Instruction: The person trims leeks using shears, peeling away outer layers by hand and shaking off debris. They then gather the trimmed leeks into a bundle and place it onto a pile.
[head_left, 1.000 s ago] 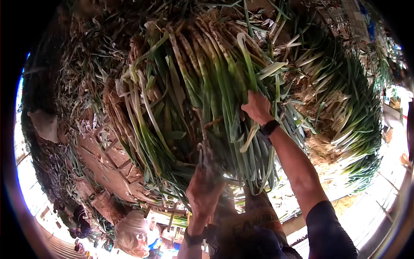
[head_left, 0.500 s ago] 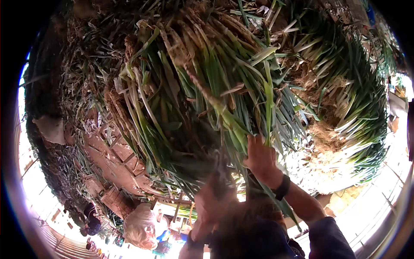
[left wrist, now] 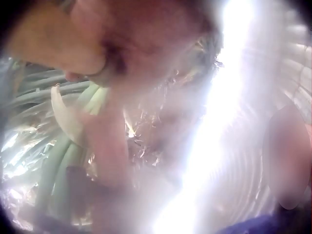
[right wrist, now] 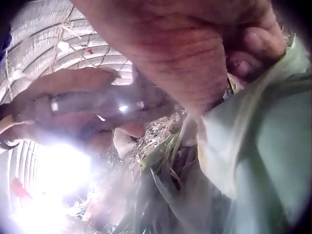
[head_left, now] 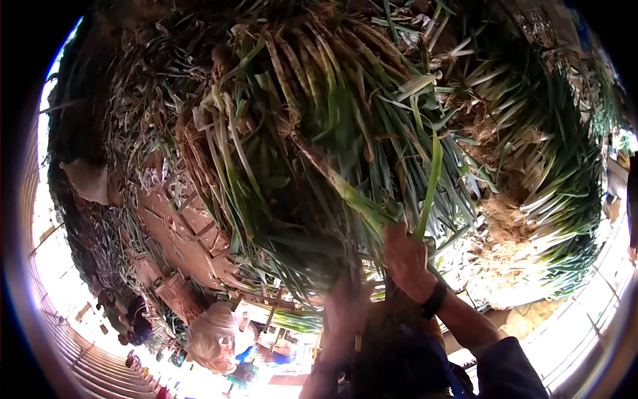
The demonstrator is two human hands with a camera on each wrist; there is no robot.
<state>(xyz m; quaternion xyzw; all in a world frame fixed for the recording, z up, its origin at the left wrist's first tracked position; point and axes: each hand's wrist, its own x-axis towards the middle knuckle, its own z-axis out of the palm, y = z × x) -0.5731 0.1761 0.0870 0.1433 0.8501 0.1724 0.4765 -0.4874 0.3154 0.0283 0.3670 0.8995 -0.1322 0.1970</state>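
In the head view my right hand point(head_left: 407, 263) grips one leek point(head_left: 340, 186) by its green leaves, the brown root end pointing away over the heap. The right wrist view shows my curled fingers around the broad leaf point(right wrist: 273, 151). My left hand point(head_left: 345, 306), blurred, is just left of the right one. From it a dark grey, blade-like thing point(right wrist: 112, 100) sticks out between thumb and fingers; its exact kind is blurred. Under the held leek lies a thick heap of leeks point(head_left: 319, 80), roots at the far end. A black band point(head_left: 435, 300) circles my right wrist.
More leeks point(head_left: 558, 193) with pale stems and roots are stacked along the right. Leaf scraps point(head_left: 126, 100) litter the ground on the left. A person with light hair point(head_left: 211, 336) is at the lower left, near a brown block-like object point(head_left: 178, 296).
My right hand has come from the heap toward my body, bringing a leek with it. My left hand has shifted right, closer to the right hand.
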